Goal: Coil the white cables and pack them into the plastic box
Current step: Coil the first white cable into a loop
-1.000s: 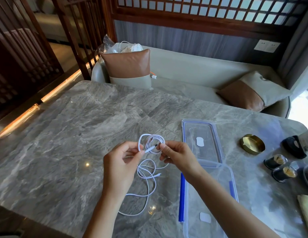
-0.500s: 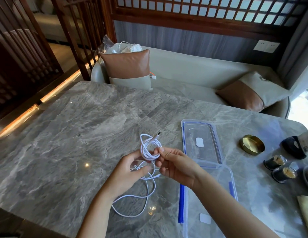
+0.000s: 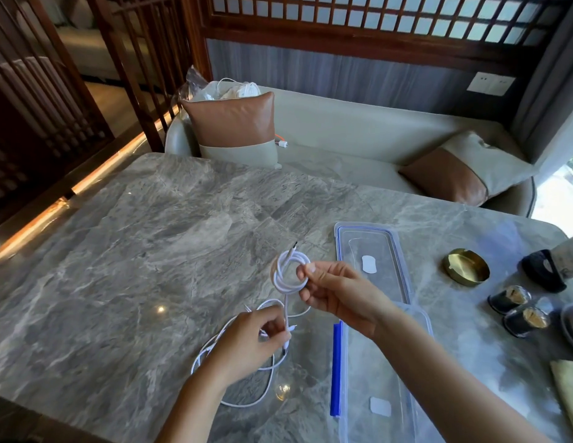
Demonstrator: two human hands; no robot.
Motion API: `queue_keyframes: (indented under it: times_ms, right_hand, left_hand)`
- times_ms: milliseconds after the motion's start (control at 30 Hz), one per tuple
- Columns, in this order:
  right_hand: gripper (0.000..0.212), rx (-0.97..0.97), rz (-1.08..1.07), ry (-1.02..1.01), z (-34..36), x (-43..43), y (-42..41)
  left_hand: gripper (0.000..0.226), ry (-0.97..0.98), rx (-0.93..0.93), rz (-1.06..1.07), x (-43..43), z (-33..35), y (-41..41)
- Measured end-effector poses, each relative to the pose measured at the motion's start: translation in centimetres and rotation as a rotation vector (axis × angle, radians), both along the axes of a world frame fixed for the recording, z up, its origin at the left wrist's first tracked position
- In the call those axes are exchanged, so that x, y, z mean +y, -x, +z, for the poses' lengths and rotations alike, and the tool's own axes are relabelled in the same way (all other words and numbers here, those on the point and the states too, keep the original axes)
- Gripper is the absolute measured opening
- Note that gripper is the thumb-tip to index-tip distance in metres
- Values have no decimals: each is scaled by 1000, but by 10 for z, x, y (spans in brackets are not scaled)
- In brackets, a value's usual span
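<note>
A white cable (image 3: 286, 273) is partly wound into a small coil held above the marble table (image 3: 151, 251). My right hand (image 3: 336, 294) pinches that coil at its right side, and a plug tip sticks up from the coil's top. My left hand (image 3: 247, 343) grips the loose strand below it, near the table. The rest of the cable lies in slack loops on the table under my left wrist. The clear plastic box (image 3: 384, 375) with blue clips sits to the right, under my right forearm. Its clear lid (image 3: 371, 260) lies flat just beyond it.
A brass ashtray (image 3: 466, 266), two small dark cups (image 3: 518, 311) and a dark object (image 3: 542, 270) stand at the table's right side. A folded cloth (image 3: 569, 391) lies at the right edge. Beyond the table a bench holds cushions and a bag of more white cables (image 3: 227, 87).
My left hand has moved down and away from the coil, drawing the loose strand taut. My right hand keeps the coil and has shifted a little to the right.
</note>
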State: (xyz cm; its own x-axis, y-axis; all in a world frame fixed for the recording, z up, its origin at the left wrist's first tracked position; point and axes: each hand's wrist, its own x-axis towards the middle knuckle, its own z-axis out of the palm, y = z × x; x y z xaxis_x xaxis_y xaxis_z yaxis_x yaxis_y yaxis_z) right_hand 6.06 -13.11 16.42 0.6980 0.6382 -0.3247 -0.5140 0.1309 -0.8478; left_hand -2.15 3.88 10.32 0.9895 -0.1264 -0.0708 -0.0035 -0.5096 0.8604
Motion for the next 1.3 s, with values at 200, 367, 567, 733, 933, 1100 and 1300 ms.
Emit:
queue_keyframes:
  times_ms: [200,367,567,733,933,1100,1300]
  right_hand:
    - [17,-23,79,-7,4,-2,1]
    - [20,-111,142,67,-2,3,6]
    - [18,-111,181,84,-11,12,6]
    - [27,-219,101,127,-21,12,6]
    - [28,-293,237,187,-39,12,18]
    - [13,-317,-36,244,-36,8,12]
    - [12,-352,-99,68,-19,-2,5]
  left_hand:
    - [11,271,217,-101,4,8,-1]
    - [58,685,166,36,34,39,-5]
    - [40,685,195,230,25,41,-16]
    - [29,748,212,260,19,33,-20]
    - [17,905,112,482,11,28,-26]
    - [19,730,-13,614,17,15,-24]
    - [11,531,-97,565,12,3,-24]
